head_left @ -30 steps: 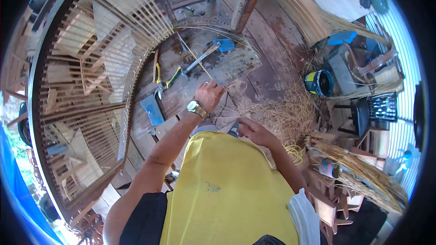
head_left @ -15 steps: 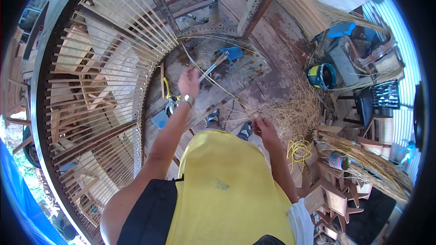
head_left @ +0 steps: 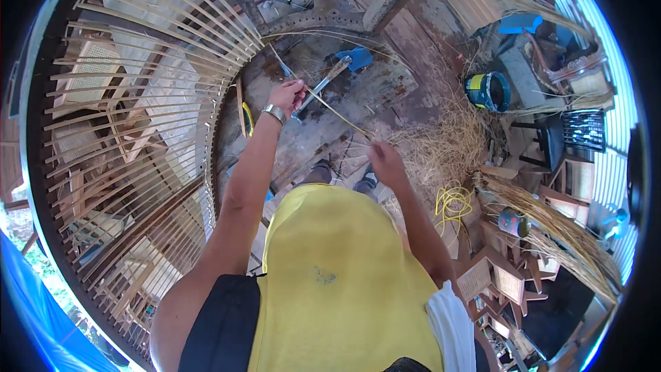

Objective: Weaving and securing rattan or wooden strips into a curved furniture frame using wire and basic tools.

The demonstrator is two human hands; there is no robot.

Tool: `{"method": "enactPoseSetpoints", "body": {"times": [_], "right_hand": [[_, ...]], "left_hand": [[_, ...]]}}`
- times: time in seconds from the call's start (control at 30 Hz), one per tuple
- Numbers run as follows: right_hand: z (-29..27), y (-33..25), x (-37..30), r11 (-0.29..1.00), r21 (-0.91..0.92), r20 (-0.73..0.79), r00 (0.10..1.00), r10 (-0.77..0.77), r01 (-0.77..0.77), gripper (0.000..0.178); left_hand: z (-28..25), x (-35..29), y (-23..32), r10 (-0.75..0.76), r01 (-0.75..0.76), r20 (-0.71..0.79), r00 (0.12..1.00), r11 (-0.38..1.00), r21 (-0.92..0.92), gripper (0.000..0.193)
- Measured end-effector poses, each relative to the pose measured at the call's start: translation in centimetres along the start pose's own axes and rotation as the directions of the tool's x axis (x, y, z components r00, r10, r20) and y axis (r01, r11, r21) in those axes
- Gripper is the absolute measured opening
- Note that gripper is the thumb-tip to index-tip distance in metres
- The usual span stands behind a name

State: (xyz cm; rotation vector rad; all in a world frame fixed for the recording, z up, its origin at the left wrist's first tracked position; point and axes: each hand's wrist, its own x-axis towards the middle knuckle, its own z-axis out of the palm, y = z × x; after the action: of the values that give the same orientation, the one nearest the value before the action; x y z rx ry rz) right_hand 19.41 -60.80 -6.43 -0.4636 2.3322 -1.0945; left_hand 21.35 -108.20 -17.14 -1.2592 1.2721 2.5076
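Cane strand: at centre, running diagonally from the perforated rail at upper centre down to the right hand. Right hand: just right of centre, fingers clenched on the lower end of the strand. Left hand: left of centre, fingers curled at the upper part of the strand; whether they grip it cannot be told. Hand tool: beneath the strand. Slatted frame: along the left side. Bucket: upper right. Loose fibre pile: right of centre. Coiled yellow cord: right, below the pile.
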Motion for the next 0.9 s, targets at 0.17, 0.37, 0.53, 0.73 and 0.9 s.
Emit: {"method": "enactPoseSetpoints", "body": {"times": [0.17, 0.37, 0.53, 0.73, 0.9], "right_hand": [[6.6, -7.2, 14.6, 0.947, -0.170, 0.003, 0.961, -0.276, 0.272, 0.039], [14.5, -10.9, 22.2, 0.994, -0.046, 0.366, 0.925, 0.106, -0.096, 0.045], [19.9, -12.0, 22.6, 0.935, 0.301, 0.525, 0.851, 0.004, -0.190, 0.044], [17.3, -14.7, 22.9, 0.874, -0.409, -0.011, 0.957, -0.290, 0.261, 0.015], [13.7, -16.0, 22.9, 0.800, -0.446, -0.011, 0.891, -0.454, 0.402, 0.011]], "left_hand": [[-1.9, -0.5, 0.8, 0.012, 0.000, 0.083, 0.996, 0.989, -0.147, 0.020], [-4.5, -4.3, 2.5, -0.032, 0.035, 0.017, 0.999, 0.958, -0.284, 0.019], [-9.0, -4.9, 2.2, 0.031, -0.007, 0.081, 0.996, 0.960, -0.279, 0.018], [-12.5, -8.3, 1.6, 0.065, -0.023, 0.074, 0.995, 0.883, -0.469, 0.018], [-14.1, -11.0, -0.7, 0.085, -0.080, 0.043, 0.995, 0.991, -0.111, 0.020]]}}
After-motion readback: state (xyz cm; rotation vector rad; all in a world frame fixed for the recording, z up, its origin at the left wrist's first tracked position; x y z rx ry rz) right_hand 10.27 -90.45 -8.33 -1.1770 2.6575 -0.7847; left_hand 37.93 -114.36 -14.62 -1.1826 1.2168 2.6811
